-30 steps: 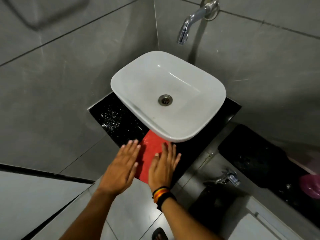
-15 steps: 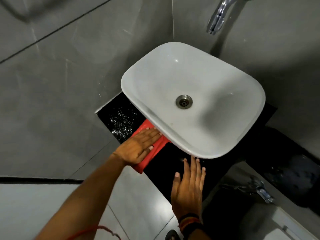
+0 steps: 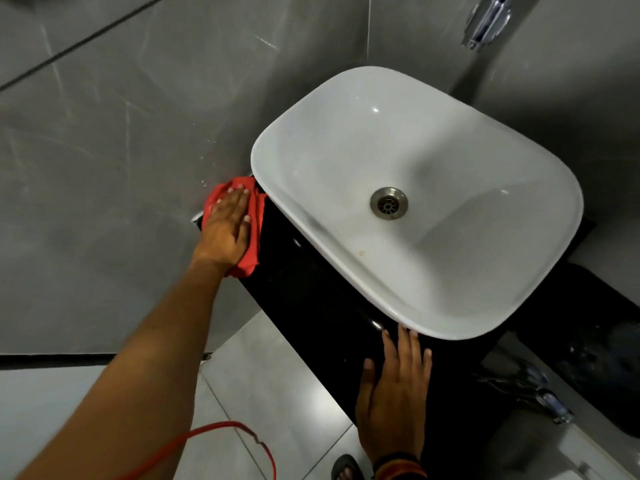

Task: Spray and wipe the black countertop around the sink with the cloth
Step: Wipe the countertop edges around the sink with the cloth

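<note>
— Where is the cloth [image 3: 250, 233] sitting?

— It is lying at about nine o'clock of the sink [image 3: 415, 202], in the corner where the black counter [image 3: 311, 306] is meeting the grey wall [image 3: 121, 150]. My left hand [image 3: 225, 230] is pressing flat on it, fingers straight and together, not gripping, just holding it down with the palm. The cloth is bunching out past my fingertips and along the thumb side, and its far edge is touching the sink rim.

— And your right hand [image 3: 394, 393]?

— It is lying open and flat on the counter at about six o'clock of the sink, fingers spread a little, tips just reaching under the overhanging rim. It is holding nothing. A striped wristband [image 3: 398, 467] is sitting on that wrist.

— What is getting in the way?

— The sink itself is overhanging much of the counter, so only a dark strip between my two hands is showing. The wall is crowding the cloth on the left.

— Anything else around?

— A chrome tap [image 3: 488, 20] is sticking out of the wall at one o'clock. A drain [image 3: 388, 203] is sitting in the basin's middle. A red cord [image 3: 221, 431] is looping under my left forearm, over the pale floor tiles [image 3: 284, 393]. A second tap [image 3: 543, 400] is showing low at four o'clock, blurred. A sandalled toe [image 3: 346, 469] is peeking in at the bottom edge.
</note>
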The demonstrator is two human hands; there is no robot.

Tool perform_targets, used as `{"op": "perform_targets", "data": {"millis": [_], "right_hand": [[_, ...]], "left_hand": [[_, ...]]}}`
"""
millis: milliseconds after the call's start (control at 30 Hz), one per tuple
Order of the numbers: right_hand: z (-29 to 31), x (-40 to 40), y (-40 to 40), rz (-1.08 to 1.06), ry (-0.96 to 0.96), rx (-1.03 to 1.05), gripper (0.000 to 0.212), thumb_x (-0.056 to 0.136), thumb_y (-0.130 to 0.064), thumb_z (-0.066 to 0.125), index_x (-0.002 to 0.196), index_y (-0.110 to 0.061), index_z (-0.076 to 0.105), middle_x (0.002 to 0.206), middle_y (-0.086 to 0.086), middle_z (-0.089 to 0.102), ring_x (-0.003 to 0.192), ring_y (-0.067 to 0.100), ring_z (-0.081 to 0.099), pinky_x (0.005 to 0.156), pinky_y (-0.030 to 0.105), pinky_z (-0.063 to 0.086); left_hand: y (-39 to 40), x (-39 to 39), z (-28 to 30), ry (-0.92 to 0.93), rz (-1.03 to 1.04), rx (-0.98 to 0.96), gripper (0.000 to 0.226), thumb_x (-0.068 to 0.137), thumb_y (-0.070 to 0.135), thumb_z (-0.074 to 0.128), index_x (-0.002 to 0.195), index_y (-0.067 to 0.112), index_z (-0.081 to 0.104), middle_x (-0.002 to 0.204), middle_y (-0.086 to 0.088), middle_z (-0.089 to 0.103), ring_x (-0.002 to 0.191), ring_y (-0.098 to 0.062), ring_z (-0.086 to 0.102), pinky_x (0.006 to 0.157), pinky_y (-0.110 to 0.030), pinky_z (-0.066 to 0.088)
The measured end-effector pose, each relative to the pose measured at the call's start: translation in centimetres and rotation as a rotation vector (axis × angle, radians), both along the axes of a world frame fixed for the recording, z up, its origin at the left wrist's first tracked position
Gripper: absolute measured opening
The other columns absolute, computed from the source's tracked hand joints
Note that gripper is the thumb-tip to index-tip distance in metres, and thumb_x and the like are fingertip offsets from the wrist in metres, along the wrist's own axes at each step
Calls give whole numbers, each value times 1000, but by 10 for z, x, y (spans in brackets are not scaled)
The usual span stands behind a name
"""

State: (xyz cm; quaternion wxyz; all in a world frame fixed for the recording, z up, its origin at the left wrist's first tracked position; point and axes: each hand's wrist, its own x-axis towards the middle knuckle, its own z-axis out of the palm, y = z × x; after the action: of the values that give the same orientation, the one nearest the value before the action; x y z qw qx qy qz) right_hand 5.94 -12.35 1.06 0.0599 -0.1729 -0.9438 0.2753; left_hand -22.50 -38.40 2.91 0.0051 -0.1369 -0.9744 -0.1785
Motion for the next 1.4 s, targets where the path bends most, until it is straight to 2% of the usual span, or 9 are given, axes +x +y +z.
{"op": "perform_targets", "data": {"millis": [200,400,600,700,833,967,1133,1267,1400], "right_hand": [[1,1,0,-5,45,21,50,101,-32,39,139,-3,55,155,17,47,149,36,35,121,60,23],[1,3,0,-17,77,-11,48,100,-28,42,138,-1,57,154,20,47,148,36,36,121,60,23],[12,8,4,-52,188,-344,51,103,-32,34,141,-3,53,160,13,40,154,27,26,126,52,16],[21,19,18,-142,231,-607,54,103,-38,34,145,-8,49,161,5,38,153,21,26,123,51,25],[27,46,44,-134,313,-583,52,102,-40,35,144,-13,51,155,-3,42,147,19,37,120,36,30],[30,70,49,-149,243,-608,59,100,-48,34,146,-15,52,156,-11,39,147,15,36,119,35,31],[26,52,23,40,146,-353,60,101,-37,37,152,-6,42,162,1,26,153,32,28,124,53,20],[20,24,-7,210,-42,34,82,94,-62,36,160,-15,26,169,13,18,157,35,10,125,60,3],[3,21,-3,270,-56,143,72,99,-57,35,161,-23,21,170,12,17,158,33,5,122,64,11]], "left_hand": [[40,34,-8,-4,573,98,57,111,17,36,163,-3,24,174,-22,20,164,-36,14,134,-44,4],[96,101,-10,-21,700,143,58,112,15,36,165,-2,18,176,-21,15,164,-35,10,134,-44,3],[150,199,-14,-12,533,166,58,113,19,31,167,5,15,177,-13,11,166,-27,4,135,-41,-1],[172,247,-13,-13,339,154,59,111,20,35,166,6,18,176,-11,13,165,-27,9,133,-35,-6],[200,294,-14,-23,-11,130,59,109,23,43,164,7,29,173,-9,23,163,-28,17,130,-33,-5],[190,301,-11,-71,-285,95,59,113,26,40,167,12,20,174,0,8,165,-20,7,134,-38,-2],[147,301,6,-68,-194,180,58,113,28,37,167,14,18,177,-1,9,165,-11,6,135,-34,4],[104,313,7,-122,-47,95,61,111,46,17,167,23,10,177,7,0,164,-7,-2,135,-33,3],[92,319,9,-156,-26,78,65,107,53,12,167,29,5,175,16,-6,161,1,-13,130,-18,-8]]}}
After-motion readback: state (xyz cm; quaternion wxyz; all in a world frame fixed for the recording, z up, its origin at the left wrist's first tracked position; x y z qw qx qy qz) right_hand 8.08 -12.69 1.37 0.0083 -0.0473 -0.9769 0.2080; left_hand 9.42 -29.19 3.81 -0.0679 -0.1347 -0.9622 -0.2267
